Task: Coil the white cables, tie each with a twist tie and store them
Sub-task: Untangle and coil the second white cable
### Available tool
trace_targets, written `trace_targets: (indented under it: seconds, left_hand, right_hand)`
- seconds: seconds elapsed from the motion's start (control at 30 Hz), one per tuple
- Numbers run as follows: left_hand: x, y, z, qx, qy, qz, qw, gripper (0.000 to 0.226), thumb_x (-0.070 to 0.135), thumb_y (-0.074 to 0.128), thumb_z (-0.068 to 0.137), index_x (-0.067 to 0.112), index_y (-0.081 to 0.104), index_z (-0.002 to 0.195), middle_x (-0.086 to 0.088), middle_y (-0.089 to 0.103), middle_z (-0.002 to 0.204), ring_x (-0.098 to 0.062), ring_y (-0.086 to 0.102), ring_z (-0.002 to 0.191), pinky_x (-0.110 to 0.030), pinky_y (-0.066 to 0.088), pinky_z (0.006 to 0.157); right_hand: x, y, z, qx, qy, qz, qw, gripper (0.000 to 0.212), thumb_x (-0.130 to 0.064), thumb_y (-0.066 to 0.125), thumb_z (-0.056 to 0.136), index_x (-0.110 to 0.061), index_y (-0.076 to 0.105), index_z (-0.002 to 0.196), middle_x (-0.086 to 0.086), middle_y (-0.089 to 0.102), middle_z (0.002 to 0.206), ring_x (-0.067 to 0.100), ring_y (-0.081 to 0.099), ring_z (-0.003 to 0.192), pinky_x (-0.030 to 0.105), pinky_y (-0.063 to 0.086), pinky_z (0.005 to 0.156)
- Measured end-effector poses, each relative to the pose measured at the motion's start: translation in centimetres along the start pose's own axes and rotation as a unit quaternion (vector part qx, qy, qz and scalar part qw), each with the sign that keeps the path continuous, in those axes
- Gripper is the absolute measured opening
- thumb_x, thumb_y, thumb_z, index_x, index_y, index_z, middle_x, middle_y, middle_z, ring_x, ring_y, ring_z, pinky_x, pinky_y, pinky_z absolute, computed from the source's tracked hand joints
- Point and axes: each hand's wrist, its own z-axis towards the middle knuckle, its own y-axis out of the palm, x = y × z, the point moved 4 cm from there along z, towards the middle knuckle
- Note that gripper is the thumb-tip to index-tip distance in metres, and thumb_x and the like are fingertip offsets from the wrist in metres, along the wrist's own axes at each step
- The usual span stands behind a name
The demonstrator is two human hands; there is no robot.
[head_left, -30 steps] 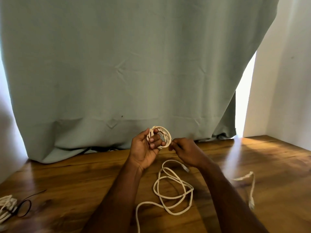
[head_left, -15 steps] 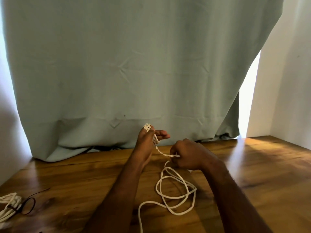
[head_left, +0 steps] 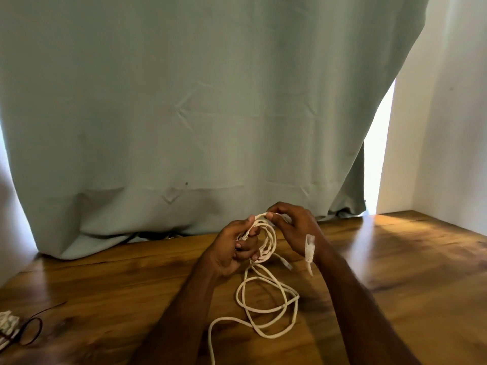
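My left hand [head_left: 232, 248] grips a small coil of white cable [head_left: 266, 238] held upright above the wooden table [head_left: 395, 272]. At the top of that coil my right hand [head_left: 295, 227] pinches a strand between thumb and fingertips. The cable's free plug end [head_left: 308, 250] hangs blurred in front of my right wrist. A second white cable [head_left: 266, 306] lies in loose loops on the table below my hands, its tail running off the bottom edge.
A tied white cable bundle [head_left: 6, 324] with a dark twist tie loop [head_left: 31, 330] lies at the table's left edge. A grey-green curtain [head_left: 197, 114] hangs behind the table. White walls stand at the right.
My right hand rose from low beside the coil to its top, laying another turn. The coil in my left hand turned to face me, and the plug end swung up by my right wrist.
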Motion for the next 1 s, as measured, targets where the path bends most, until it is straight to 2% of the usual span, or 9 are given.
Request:
trace_targets:
  seconds: [0.13, 0.23, 0.37, 0.5, 0.6, 0.7, 0.83, 0.93, 1.0]
  left_hand:
    - [0.7, 0.2, -0.3, 0.041, 0.019, -0.062, 0.997, 0.044, 0.040, 0.041, 0.099, 0.012, 0.050, 0.067, 0.005, 0.033, 0.039, -0.006, 0.019, 0.028, -0.025, 0.033, 0.044]
    - [0.4, -0.8, -0.1, 0.106, 0.026, -0.087, 0.990, 0.045, 0.049, 0.051, 0.091, 0.012, 0.051, 0.065, 0.004, 0.031, 0.038, -0.007, 0.020, 0.029, -0.024, 0.030, 0.042]
    - [-0.7, -1.0, 0.6, 0.184, 0.010, -0.060, 0.981, 0.055, 0.060, 0.052, 0.090, 0.013, 0.054, 0.062, 0.003, 0.032, 0.038, -0.009, 0.024, 0.030, -0.024, 0.033, 0.044]
    - [-0.2, -0.2, 0.7, 0.067, 0.006, -0.165, 0.984, 0.062, 0.063, 0.042, 0.095, 0.008, 0.056, 0.069, 0.002, 0.035, 0.043, -0.009, 0.029, 0.032, -0.029, 0.042, 0.055]
    - [-0.2, -0.1, 0.3, -0.038, 0.021, -0.205, 0.978, 0.040, 0.043, 0.064, 0.089, 0.003, 0.062, 0.083, 0.002, 0.040, 0.051, -0.009, 0.038, 0.040, -0.032, 0.049, 0.069]
    - [-0.6, -0.1, -0.1, -0.082, 0.032, -0.226, 0.970, 0.034, 0.028, 0.077, 0.081, 0.000, 0.065, 0.095, 0.000, 0.044, 0.059, -0.010, 0.042, 0.048, -0.034, 0.050, 0.079]
    - [-0.7, 0.1, -0.3, -0.119, 0.030, -0.257, 0.959, 0.033, 0.028, 0.064, 0.092, -0.003, 0.063, 0.106, -0.003, 0.051, 0.068, -0.014, 0.048, 0.057, -0.038, 0.049, 0.091]
    - [-0.9, 0.2, 0.0, -0.119, 0.025, -0.239, 0.963, 0.025, 0.029, 0.066, 0.093, 0.004, 0.065, 0.098, -0.002, 0.051, 0.065, -0.012, 0.048, 0.054, -0.032, 0.049, 0.087]
    - [-0.9, 0.1, 0.2, -0.093, 0.023, -0.191, 0.977, 0.026, 0.038, 0.066, 0.092, 0.011, 0.064, 0.092, 0.002, 0.050, 0.061, -0.009, 0.046, 0.047, -0.024, 0.038, 0.074]
  right_hand:
    - [-0.8, 2.0, -1.0, -0.081, 0.172, 0.301, 0.934, 0.032, -0.027, 0.042, 0.109, -0.007, 0.066, 0.106, 0.001, 0.064, 0.072, 0.004, 0.055, 0.048, 0.020, 0.036, 0.039]
    - [-0.9, 3.4, -1.5, -0.117, 0.282, 0.373, 0.876, 0.044, -0.047, 0.040, 0.106, -0.013, 0.067, 0.104, 0.003, 0.058, 0.069, 0.009, 0.050, 0.044, 0.018, 0.030, 0.038]
    - [-0.7, 3.9, -1.1, -0.121, 0.243, 0.259, 0.927, 0.056, -0.054, 0.042, 0.103, -0.004, 0.068, 0.096, 0.001, 0.052, 0.065, 0.010, 0.050, 0.052, 0.018, 0.033, 0.040]
    - [-0.5, 3.9, -0.5, -0.029, 0.190, 0.230, 0.954, 0.054, -0.049, 0.043, 0.104, -0.005, 0.066, 0.085, 0.010, 0.053, 0.066, 0.011, 0.051, 0.060, 0.021, 0.041, 0.054]
    - [-0.1, 4.0, -0.4, -0.001, 0.179, 0.245, 0.953, 0.058, -0.054, 0.045, 0.102, -0.002, 0.067, 0.087, 0.015, 0.056, 0.071, 0.021, 0.054, 0.069, 0.037, 0.045, 0.065]
    - [0.1, 4.1, -0.4, -0.003, 0.192, 0.289, 0.938, 0.055, -0.054, 0.046, 0.102, -0.006, 0.062, 0.082, 0.004, 0.047, 0.063, 0.020, 0.046, 0.060, 0.031, 0.039, 0.055]
    - [0.4, 4.3, -0.6, -0.023, 0.197, 0.334, 0.921, 0.052, -0.060, 0.048, 0.099, -0.012, 0.061, 0.084, 0.013, 0.044, 0.066, 0.024, 0.043, 0.061, 0.026, 0.035, 0.050]
    - [0.6, 4.3, -0.9, -0.022, 0.212, 0.346, 0.914, 0.055, -0.063, 0.050, 0.096, -0.013, 0.059, 0.077, 0.011, 0.045, 0.065, 0.020, 0.045, 0.055, 0.028, 0.036, 0.052]
    - [0.8, 4.4, -1.0, -0.028, 0.218, 0.347, 0.912, 0.065, -0.066, 0.049, 0.095, -0.003, 0.061, 0.084, 0.012, 0.050, 0.068, 0.016, 0.049, 0.054, 0.027, 0.035, 0.051]
